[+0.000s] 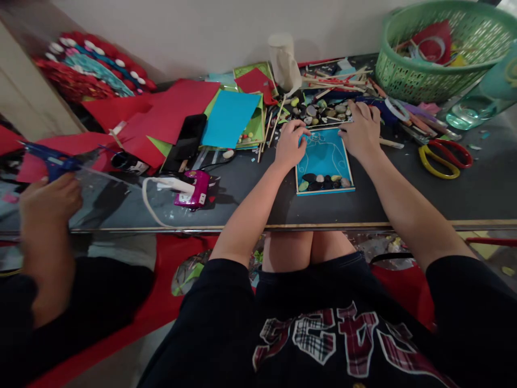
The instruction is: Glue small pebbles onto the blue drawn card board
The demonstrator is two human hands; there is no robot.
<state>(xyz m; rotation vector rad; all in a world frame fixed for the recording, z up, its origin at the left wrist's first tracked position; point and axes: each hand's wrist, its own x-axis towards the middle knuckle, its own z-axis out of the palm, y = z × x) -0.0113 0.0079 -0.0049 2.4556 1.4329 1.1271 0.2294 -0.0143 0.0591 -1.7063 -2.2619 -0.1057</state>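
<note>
A blue board [325, 159] edged with thin wooden sticks lies on the dark table before me. White outline drawing covers its upper part, and a row of pebbles [319, 182] sits along its near edge. My left hand [291, 143] rests at the board's upper left corner, fingers curved and apart. Over the upper right corner is my right hand [364, 129], its thumb by the frame and its fingers spread toward loose pebbles [319, 112] behind the board. I see nothing held in either hand, though the undersides of the fingers are hidden.
Red-and-yellow scissors [444, 158] lie to the right, below a green basket [428, 81] and a bottle [468, 102]. Wooden sticks [339, 81] are piled behind. Leftward are coloured paper [230, 118], a phone [189, 137], a purple device [196, 188] and a co-worker's hand [52, 196] holding a blue glue gun [52, 159].
</note>
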